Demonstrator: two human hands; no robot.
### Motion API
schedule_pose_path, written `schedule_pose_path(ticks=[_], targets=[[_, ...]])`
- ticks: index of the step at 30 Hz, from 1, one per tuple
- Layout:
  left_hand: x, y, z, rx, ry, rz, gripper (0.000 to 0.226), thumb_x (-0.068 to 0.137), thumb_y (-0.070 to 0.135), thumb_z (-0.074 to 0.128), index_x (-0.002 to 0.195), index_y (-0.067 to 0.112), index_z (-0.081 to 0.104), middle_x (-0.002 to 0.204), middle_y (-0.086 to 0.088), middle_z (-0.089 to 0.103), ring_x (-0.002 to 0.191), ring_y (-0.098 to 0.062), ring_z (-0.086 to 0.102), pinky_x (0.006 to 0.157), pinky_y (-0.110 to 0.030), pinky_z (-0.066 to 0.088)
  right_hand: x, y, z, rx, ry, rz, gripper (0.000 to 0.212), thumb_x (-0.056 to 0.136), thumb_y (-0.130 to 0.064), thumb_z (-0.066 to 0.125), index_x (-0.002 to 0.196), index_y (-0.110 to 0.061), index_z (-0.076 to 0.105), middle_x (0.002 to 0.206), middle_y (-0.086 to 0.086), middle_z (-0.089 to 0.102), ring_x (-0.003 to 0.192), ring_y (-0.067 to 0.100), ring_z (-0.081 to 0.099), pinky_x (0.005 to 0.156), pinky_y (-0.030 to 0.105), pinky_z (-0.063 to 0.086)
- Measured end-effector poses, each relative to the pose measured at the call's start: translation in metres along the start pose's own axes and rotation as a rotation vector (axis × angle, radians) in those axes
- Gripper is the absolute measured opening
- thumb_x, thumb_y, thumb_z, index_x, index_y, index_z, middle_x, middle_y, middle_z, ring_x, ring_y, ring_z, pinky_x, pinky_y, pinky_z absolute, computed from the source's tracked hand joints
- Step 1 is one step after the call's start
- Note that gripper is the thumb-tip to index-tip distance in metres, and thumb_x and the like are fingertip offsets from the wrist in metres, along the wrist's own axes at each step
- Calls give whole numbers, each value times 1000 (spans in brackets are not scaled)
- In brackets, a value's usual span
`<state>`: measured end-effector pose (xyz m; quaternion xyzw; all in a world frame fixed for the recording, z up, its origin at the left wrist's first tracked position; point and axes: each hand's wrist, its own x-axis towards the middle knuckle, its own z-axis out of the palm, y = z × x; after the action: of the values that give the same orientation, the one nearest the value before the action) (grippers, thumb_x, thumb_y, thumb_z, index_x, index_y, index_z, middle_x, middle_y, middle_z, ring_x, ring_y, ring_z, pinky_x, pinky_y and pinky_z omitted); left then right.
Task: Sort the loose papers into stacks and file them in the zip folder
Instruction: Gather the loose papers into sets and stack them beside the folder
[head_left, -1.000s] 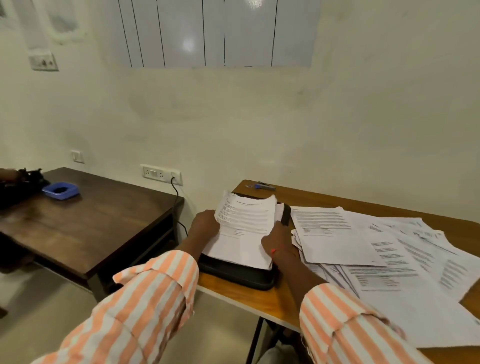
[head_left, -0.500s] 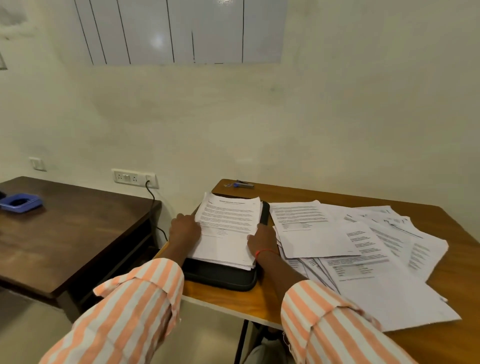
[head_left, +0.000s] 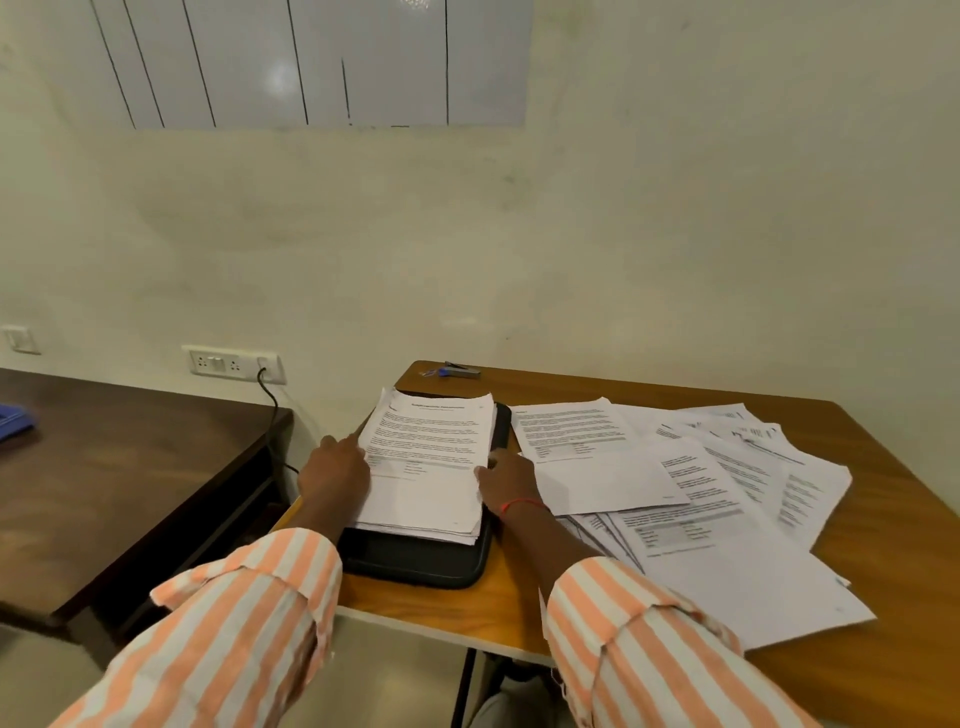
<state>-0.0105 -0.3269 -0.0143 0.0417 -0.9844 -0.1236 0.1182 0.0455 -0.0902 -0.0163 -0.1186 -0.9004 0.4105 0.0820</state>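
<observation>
Atop zip folder (head_left: 415, 564), paper stack (head_left: 431, 467) between left hand (head_left: 335, 473) and right hand (head_left: 511, 480), relaxed fingers (head_left: 332, 444) pressing its sides

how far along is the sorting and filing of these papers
Done: one stack is gathered and lies on top of the black zip folder. In hand: the left hand and right hand press its side edges, seemingly squaring it. Left: many loose papers lie fanned out on the table to the right, and the stack is on the folder, not inside it.
</observation>
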Motion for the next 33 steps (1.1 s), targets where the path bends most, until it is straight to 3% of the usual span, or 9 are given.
schedule_pose_path(ticks=[4,7,11,15,19,21,26,30,33], targets=[[-7,25,-12,90,122,-9,29,100,32,48,120,14,59,114,-11,57,106,-29,57,82,-40,50,9,0,-28,15,20,-36,18,98,-25,61,107,-11,66,106,9,69,97,24,64,94,32,53],[-8,66,-15,7,169,145,29,97,26,53,120,11,61,116,-12,57,107,-29,56,87,-40,48,20,8,-66,-21,107,-8,21,98,-22,61,116,-12,65,115,8,68,104,23,63,91,26,49],[-14,145,-14,-309,7,264,26,99,24,58,123,15,65,126,-6,61,117,-24,58,97,-35,47,39,52,-126,-282,180,73,34,92,-20,61,122,-7,60,123,17,64,116,33,60,96,37,50],[-16,207,3,-322,-198,335,18,97,24,59,104,11,70,104,-7,71,91,-20,67,80,-32,56,51,93,-167,-480,177,216,59,87,-54,65,126,-12,57,128,17,58,122,36,53,98,42,47],[-14,236,37,-304,-256,315,21,98,28,60,113,15,65,102,1,67,88,-14,61,71,-25,51,72,127,-185,-456,69,317,95,66,-80,69,130,-12,53,131,17,58,123,36,54,100,44,48],[-16,244,53,-270,-187,320,30,95,36,62,120,18,62,111,1,67,96,-16,63,78,-27,54,81,142,-186,-461,-12,317,105,59,-84,71,131,-11,52,131,17,57,121,35,54,99,43,48],[-15,255,77,-243,-195,298,57,94,54,61,136,17,50,139,-5,53,128,-27,47,110,-43,41,71,165,-187,-376,-3,197,81,68,-69,78,119,-10,54,116,9,62,104,26,59,83,36,47],[-13,258,74,-473,-240,233,65,83,46,81,135,18,54,129,5,58,121,-18,54,94,-27,45,59,170,-195,-188,-1,141,68,72,-56,83,120,-14,58,111,2,64,103,21,60,79,31,45],[-3,258,76,-591,-279,180,75,74,31,90,139,22,53,137,5,55,119,-14,55,89,-24,45,60,170,-208,-119,129,127,37,84,-51,74,97,-17,64,93,-3,66,92,18,62,68,23,39]])
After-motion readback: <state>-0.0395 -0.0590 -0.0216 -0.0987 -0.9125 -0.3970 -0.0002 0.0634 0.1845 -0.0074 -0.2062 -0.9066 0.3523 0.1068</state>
